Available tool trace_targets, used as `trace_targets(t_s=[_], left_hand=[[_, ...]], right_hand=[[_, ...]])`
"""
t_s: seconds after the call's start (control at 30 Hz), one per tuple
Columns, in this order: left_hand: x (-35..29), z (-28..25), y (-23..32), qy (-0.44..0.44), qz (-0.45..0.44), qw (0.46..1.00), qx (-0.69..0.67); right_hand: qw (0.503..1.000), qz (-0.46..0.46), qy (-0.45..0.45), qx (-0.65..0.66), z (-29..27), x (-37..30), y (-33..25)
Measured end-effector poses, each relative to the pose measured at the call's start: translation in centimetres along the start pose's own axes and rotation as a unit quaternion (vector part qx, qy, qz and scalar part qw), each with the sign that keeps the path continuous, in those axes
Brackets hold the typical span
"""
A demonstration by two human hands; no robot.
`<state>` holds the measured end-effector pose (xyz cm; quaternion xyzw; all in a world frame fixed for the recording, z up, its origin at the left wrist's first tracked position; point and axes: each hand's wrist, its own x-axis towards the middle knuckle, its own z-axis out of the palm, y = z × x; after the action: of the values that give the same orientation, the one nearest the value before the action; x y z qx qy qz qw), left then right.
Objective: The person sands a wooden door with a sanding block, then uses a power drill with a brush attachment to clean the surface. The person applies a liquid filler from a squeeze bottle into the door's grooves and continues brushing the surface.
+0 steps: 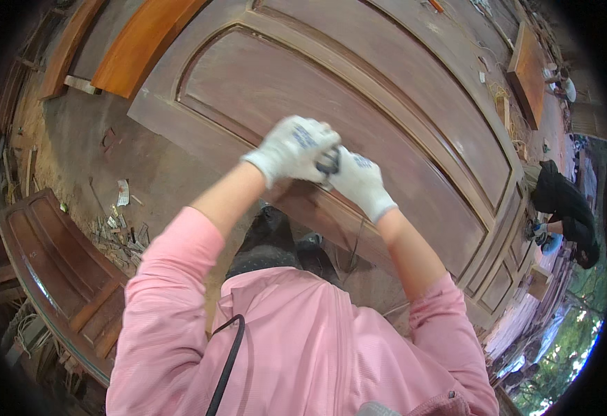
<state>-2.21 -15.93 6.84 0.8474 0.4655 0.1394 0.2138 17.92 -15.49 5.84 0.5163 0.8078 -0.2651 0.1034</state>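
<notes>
Both my hands wear white knit gloves with dark printing on the back. My left hand and my right hand meet in front of me, over the near edge of a large panelled wooden door. The fingers of both are closed around a small dark thing between them; its kind is mostly hidden by the gloves. The door lies flat, with a dull, dusty brown surface and raised moulding around its long panels.
Glossy orange-brown boards lie at the upper left. A dark panelled door leans at the left beside wood scraps on the floor. At the right, a person in dark clothes bends by the door's far end. An orange-brown panel stands beyond.
</notes>
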Motion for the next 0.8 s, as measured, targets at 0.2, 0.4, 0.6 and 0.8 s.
trace_targets(t_s=[0.2,0.4,0.6,0.8], left_hand=[[3.8,9.5,12.8,0.044,0.109,0.993,-0.019],[2.3,15.6,19.2,0.123,0.165,0.979,-0.004],[-2.0,13.3,14.6,0.152,0.148,0.977,0.017],[-6.3,6.0,5.0,0.109,0.098,0.985,0.092]], right_hand=[[0.993,0.106,0.041,-0.006,2.5,-12.9,10.6],[0.984,0.096,0.109,-0.099,7.7,-19.7,16.7],[0.981,0.009,0.173,-0.093,7.5,-16.5,10.6],[0.974,-0.057,0.212,-0.060,6.0,-8.5,0.3]])
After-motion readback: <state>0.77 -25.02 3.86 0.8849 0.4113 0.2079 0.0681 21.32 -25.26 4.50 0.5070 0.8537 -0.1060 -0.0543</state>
